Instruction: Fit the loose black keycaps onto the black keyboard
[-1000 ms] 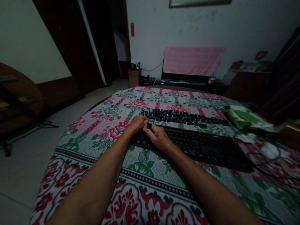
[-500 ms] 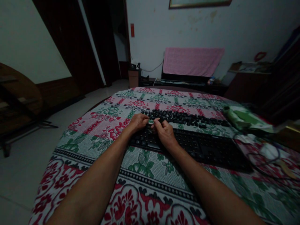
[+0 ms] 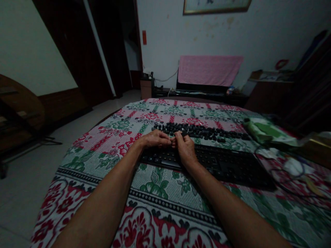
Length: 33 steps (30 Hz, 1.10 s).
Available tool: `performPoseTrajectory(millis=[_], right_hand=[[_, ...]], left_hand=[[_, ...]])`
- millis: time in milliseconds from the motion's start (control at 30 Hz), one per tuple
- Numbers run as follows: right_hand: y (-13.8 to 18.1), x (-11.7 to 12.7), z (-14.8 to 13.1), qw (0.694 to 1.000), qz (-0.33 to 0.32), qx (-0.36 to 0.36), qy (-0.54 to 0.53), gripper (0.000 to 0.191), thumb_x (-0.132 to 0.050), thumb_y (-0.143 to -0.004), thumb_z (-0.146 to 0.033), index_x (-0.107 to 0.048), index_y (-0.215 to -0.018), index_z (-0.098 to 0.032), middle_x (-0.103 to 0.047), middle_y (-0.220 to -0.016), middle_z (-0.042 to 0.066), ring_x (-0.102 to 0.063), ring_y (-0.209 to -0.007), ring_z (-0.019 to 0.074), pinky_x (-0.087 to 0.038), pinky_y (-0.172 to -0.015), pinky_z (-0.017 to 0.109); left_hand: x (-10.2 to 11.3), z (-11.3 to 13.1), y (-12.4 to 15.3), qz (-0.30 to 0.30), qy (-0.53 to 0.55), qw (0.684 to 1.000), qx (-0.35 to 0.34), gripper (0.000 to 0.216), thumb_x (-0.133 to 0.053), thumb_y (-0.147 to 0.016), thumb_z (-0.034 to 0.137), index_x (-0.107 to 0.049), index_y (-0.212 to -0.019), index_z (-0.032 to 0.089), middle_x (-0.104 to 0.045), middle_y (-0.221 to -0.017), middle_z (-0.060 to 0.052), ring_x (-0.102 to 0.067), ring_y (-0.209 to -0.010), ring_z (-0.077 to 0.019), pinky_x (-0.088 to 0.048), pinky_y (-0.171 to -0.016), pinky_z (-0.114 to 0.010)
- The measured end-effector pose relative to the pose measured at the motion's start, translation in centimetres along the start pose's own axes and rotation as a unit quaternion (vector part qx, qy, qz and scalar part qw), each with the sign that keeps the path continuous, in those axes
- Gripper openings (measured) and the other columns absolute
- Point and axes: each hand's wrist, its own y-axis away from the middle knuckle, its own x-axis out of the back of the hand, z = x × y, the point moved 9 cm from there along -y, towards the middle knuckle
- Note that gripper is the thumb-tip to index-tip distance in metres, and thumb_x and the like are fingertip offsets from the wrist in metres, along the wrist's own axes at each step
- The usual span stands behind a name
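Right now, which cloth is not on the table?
The pink cloth: it hangs over a dark screen, far behind. The flowered cloth lies under the keyboard; the green one near its right end.

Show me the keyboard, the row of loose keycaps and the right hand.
keyboard [image 3: 227,167]: head view, on its dark right half.
row of loose keycaps [image 3: 207,131]: head view, on the middle of the row.
right hand [image 3: 185,148]: head view, on the back of the hand.

A cloth [image 3: 108,155] with red and green flowers covers the table. A green and white bag [image 3: 266,132] lies at the table's right edge, with dark wires [image 3: 292,174] near it. Past the far edge, a pink towel [image 3: 209,70] hangs by the wall, under a picture [image 3: 216,5].
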Motion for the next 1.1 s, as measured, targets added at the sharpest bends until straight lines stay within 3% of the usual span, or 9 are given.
performPoseTrajectory(millis=[200, 300, 533, 633, 733, 800, 967, 1100], right_hand=[[0.1, -0.1, -0.3, 0.999, -0.004, 0.031, 0.033, 0.030, -0.054, -0.076, -0.047, -0.059, -0.073, -0.017, -0.063, -0.063, 0.000, -0.055, -0.054, 0.0115, -0.045, -0.054, 0.022], [0.1, -0.1, -0.4, 0.998, -0.008, 0.049, 0.048, 0.029, -0.054, -0.077, -0.046, -0.059, -0.073, -0.018, -0.063, -0.064, 0.000, -0.056, -0.056, 0.0120, -0.046, -0.057, 0.024], [0.5, -0.3, -1.0, 0.995, -0.014, 0.075, 0.057, 0.031, -0.051, -0.079, -0.047, -0.060, -0.083, -0.018, -0.063, -0.070, 0.001, -0.056, -0.061, 0.0133, -0.046, -0.059, 0.025], [0.5, -0.1, -1.2, 0.995, -0.003, 0.078, 0.057, 0.032, -0.050, -0.079, -0.048, -0.059, -0.086, -0.018, -0.063, -0.072, 0.001, -0.056, -0.062, 0.0134, -0.045, -0.057, 0.024], [0.4, -0.2, -0.9, 0.997, -0.006, 0.057, 0.049, 0.032, -0.051, -0.079, -0.049, -0.059, -0.085, -0.018, -0.062, -0.070, 0.000, -0.054, -0.059, 0.0127, -0.045, -0.055, 0.024], [0.4, -0.4, -0.8, 0.997, -0.014, 0.054, 0.046, 0.032, -0.051, -0.078, -0.049, -0.058, -0.082, -0.018, -0.061, -0.068, 0.000, -0.053, -0.058, 0.0122, -0.045, -0.054, 0.023], [0.4, -0.6, -0.7, 0.997, -0.027, 0.058, 0.046, 0.033, -0.051, -0.078, -0.050, -0.058, -0.081, -0.018, -0.061, -0.067, 0.000, -0.053, -0.056, 0.0113, -0.044, -0.053, 0.022], [0.4, -0.7, -0.5, 0.997, -0.033, 0.059, 0.047, 0.033, -0.051, -0.078, -0.050, -0.059, -0.082, -0.018, -0.062, -0.068, 0.000, -0.054, -0.057, 0.0111, -0.044, -0.054, 0.022]], left_hand=[[-0.6, 0.0, 0.1, -0.056, -0.032, 0.998, -0.009, 0.023, -0.063, -0.068, 0.034, -0.069, -0.078, 0.013, -0.054, -0.058, 0.003, -0.046, -0.053, -0.0066, -0.035, -0.050, -0.018], [-0.5, -0.3, 0.1, -0.050, -0.066, 0.997, 0.008, 0.024, -0.063, -0.069, 0.035, -0.066, -0.070, 0.012, -0.048, -0.051, 0.004, -0.041, -0.047, -0.0059, -0.032, -0.046, -0.019], [0.8, -0.7, 0.5, -0.032, -0.119, 0.992, 0.040, 0.026, -0.065, -0.064, 0.039, -0.064, -0.067, 0.013, -0.051, -0.050, 0.004, -0.043, -0.045, -0.0066, -0.031, -0.044, -0.019], [3.6, -1.1, 1.0, 0.041, -0.112, 0.992, 0.041, 0.027, -0.064, -0.064, 0.040, -0.065, -0.066, 0.013, -0.054, -0.051, 0.003, -0.045, -0.046, -0.0076, -0.033, -0.046, -0.020], [7.8, -1.3, 1.6, 0.212, -0.099, 0.972, -0.010, 0.024, -0.062, -0.067, 0.036, -0.067, -0.074, 0.013, -0.060, -0.059, 0.001, -0.052, -0.053, -0.0094, -0.039, -0.052, -0.020], [9.3, -2.4, 1.6, 0.283, -0.108, 0.953, -0.012, 0.023, -0.063, -0.064, 0.028, -0.069, -0.081, 0.013, -0.066, -0.069, 0.000, -0.058, -0.061, -0.0119, -0.043, -0.058, -0.021], [10.0, -4.9, 0.5, 0.330, -0.180, 0.926, 0.023, 0.034, -0.061, -0.064, 0.020, -0.069, -0.097, 0.016, -0.071, -0.088, -0.003, -0.064, -0.080, -0.0151, -0.047, -0.073, -0.022], [10.4, -5.6, 0.5, 0.335, -0.205, 0.918, 0.060, 0.028, -0.063, -0.064, 0.023, -0.071, -0.090, 0.016, -0.071, -0.083, -0.002, -0.064, -0.080, -0.0151, -0.047, -0.073, -0.021]])
